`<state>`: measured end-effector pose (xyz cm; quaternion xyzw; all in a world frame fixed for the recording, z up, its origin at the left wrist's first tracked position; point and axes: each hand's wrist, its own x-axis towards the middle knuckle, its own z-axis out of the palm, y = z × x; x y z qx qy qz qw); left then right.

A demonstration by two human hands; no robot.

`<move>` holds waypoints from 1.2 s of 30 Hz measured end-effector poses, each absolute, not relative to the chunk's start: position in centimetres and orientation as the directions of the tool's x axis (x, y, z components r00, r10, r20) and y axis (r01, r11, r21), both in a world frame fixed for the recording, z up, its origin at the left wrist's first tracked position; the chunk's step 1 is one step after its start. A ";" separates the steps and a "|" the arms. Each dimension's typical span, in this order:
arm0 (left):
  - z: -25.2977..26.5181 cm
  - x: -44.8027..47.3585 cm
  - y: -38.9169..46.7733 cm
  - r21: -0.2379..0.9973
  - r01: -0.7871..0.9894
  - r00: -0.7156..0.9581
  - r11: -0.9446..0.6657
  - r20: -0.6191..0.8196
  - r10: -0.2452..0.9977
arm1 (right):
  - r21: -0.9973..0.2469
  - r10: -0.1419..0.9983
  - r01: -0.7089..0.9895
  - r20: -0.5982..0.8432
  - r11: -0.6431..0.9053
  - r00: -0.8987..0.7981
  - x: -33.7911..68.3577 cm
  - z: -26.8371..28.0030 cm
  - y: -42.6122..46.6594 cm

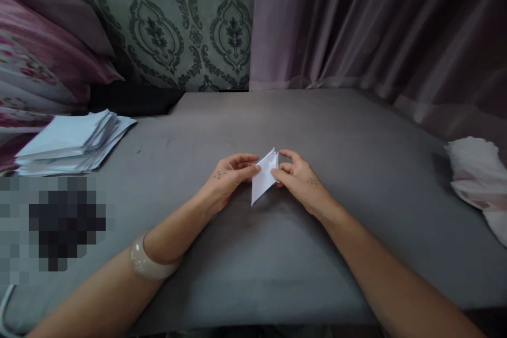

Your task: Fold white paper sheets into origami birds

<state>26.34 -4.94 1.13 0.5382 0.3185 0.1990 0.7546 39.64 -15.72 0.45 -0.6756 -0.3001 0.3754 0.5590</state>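
Stretching across the scene, a grey-covered bench [245,116] reaches back to a patterned wall [194,31] and a mauve curtain [289,26]. At its left lies an uneven stack of white paper [59,134], its loose edges out of line and likely to fan out if bumped; at its right edge sits a rumpled pale cloth [475,169], well apart from the work.

At the centre, a person's left hand [224,175] and right hand [303,182] face each other, a pale bangle [147,263] circling the left forearm. Between them is a small piece of folded paper [262,179], its narrow point aimed toward the wearer. The left fingers pinch its left edge, thumb in front; the right thumb presses the opposite edge, with the index finger extended beside the upper tips.

Uneven pressure from the two thumbs could slide the layers out of line and skew the creases. Pulling the hands apart might tear a fold. The upper tips, standing slightly separated, could splay or crumple if squeezed. Smallest of all, the sharp lower point could bend if pushed into the bench.
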 end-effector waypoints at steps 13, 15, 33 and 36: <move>-0.8 26.1 -4.5 0.848 0.381 0.729 -0.370 -0.029 0.684 | -0.777 0.829 0.590 0.169 -0.221 0.534 40.0 -2.6 -15.5; -0.8 25.9 -4.5 0.757 0.397 0.757 -0.519 0.051 0.652 | -0.736 0.851 0.653 0.217 -0.179 0.478 40.0 -2.5 -15.6; 0.0 25.0 -1.8 0.707 0.286 0.927 -0.647 -0.033 0.374 | -0.747 0.948 0.637 0.029 -0.190 0.317 41.2 -0.2 -16.7; 0.2 25.1 -2.0 0.697 0.291 0.927 -0.656 -0.035 0.374 | -0.758 0.924 0.613 0.035 -0.224 0.381 41.2 -0.4 -16.5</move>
